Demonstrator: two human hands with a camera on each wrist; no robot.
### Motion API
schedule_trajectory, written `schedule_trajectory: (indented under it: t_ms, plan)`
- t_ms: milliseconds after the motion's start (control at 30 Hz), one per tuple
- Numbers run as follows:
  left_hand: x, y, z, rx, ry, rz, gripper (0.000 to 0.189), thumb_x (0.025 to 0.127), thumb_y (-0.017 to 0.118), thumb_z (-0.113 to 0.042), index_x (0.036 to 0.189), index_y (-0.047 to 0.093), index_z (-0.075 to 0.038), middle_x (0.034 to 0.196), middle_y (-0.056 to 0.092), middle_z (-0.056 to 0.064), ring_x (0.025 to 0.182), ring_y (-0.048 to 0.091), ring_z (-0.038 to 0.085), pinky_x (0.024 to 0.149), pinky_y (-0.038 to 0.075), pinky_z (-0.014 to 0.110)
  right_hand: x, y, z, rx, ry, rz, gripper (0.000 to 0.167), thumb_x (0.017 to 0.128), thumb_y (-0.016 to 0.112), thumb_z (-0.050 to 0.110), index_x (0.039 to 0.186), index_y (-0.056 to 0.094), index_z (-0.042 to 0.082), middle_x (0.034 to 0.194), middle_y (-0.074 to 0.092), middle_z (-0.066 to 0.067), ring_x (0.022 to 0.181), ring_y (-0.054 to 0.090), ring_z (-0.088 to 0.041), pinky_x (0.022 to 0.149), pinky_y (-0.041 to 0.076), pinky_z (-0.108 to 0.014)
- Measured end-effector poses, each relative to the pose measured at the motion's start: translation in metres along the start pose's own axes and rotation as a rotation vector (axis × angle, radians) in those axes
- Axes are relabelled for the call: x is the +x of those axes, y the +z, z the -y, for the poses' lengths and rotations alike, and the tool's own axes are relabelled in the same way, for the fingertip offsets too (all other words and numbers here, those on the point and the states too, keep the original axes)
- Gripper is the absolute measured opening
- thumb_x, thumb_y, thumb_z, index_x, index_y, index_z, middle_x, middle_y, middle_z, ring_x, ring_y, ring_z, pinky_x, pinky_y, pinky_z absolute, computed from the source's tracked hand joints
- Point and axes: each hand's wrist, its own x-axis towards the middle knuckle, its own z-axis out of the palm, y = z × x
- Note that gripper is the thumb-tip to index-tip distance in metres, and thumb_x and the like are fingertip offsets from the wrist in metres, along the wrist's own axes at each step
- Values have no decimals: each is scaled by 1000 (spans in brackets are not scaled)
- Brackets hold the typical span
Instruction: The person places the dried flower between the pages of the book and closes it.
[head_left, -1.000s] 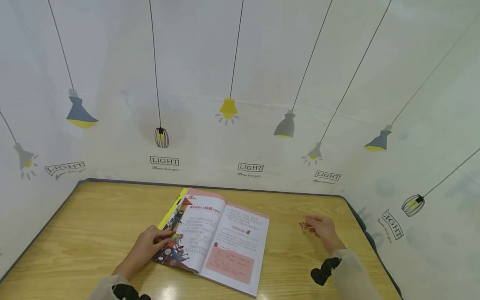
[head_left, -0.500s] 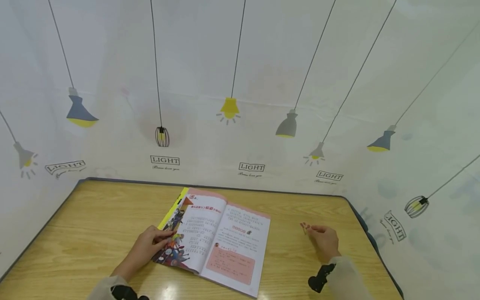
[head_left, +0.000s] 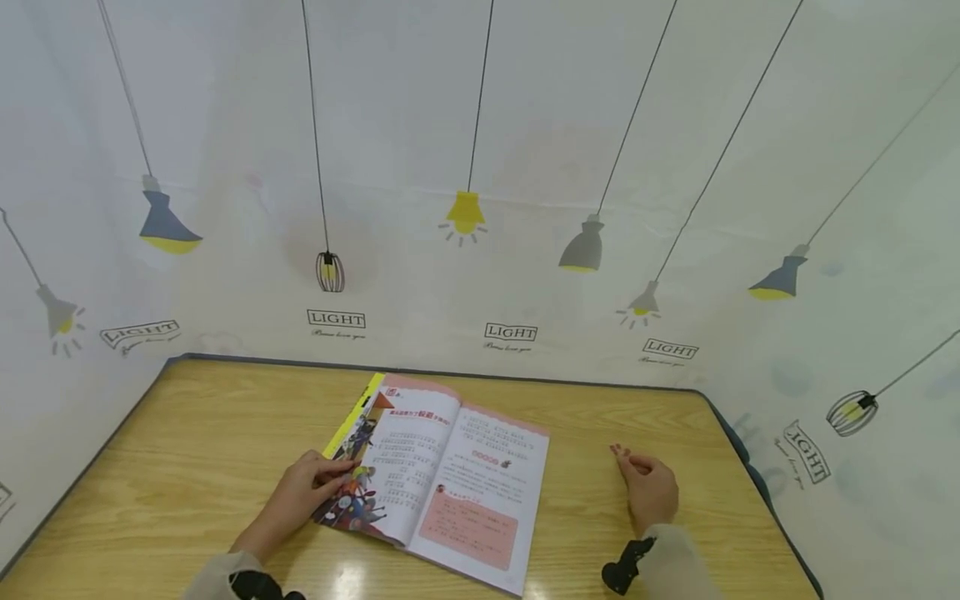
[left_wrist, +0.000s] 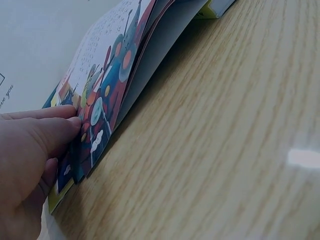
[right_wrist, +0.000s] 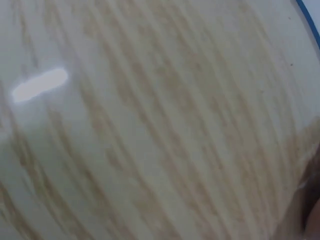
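An open book [head_left: 431,467] with printed text and colourful cartoon pictures lies on the wooden table. My left hand [head_left: 300,496] grips its left edge. In the left wrist view the thumb [left_wrist: 65,127] presses on the picture page [left_wrist: 102,95], with other fingers beneath the edge. The pages there bow up from the table. My right hand [head_left: 651,492] is to the right of the book, apart from it, fingers curled. At its fingertips shows a small reddish thing [head_left: 618,451]; I cannot tell what it is. The right wrist view catches only a sliver of the hand.
The wooden tabletop [head_left: 187,467] has a dark edge [head_left: 435,372] along the back. Behind and beside it hangs a pale sheet [head_left: 405,108] printed with lamps and LIGHT labels. Black straps [head_left: 628,567] circle both wrists. A glare spot shines near the front.
My right hand has turned and drawn back slightly toward me, its fingers more curled at the small reddish thing. The left hand and book stay put; the view shifts slightly.
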Motion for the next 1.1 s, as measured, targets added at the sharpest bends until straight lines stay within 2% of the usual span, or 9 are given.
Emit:
schedule_trajectory:
  t_ms: [200,467,733,967,1100]
  plan:
    - [0,0,1,-6,-12,3,27,84,64,-5,111,67,-6,80,44,3,74,43,15,61,40,22,-1,6,-4,-34,13,-42,39,85,62,41,99,68,5,85,63,-9,78,57,-24,66,39,-36]
    - [0,-1,0,-9,-4,7,27,84,63,-2,111,66,-4,81,46,3,75,47,14,62,42,22,-5,6,2,-27,57,-46,38,84,62,41,100,68,7,93,59,-11,85,53,-26,73,36,-40]
    - [0,-2,0,-12,-19,14,29,84,63,0,112,66,-5,82,46,4,75,46,15,62,42,22,-7,4,6,-18,25,-61,35,83,65,37,98,71,6,88,61,-11,80,55,-27,71,37,-42]
    - [1,0,0,3,-47,5,28,84,63,-2,111,67,-7,82,47,3,74,44,15,61,40,22,-9,4,5,-11,12,-58,37,83,65,41,95,72,8,91,64,-12,86,57,-28,80,37,-46]
    - [2,1,1,9,-38,2,28,85,63,-3,112,67,-8,81,46,2,73,44,15,62,39,22,-9,5,4,-42,-13,-71,35,83,64,40,92,73,7,88,63,-11,83,57,-28,76,37,-46]
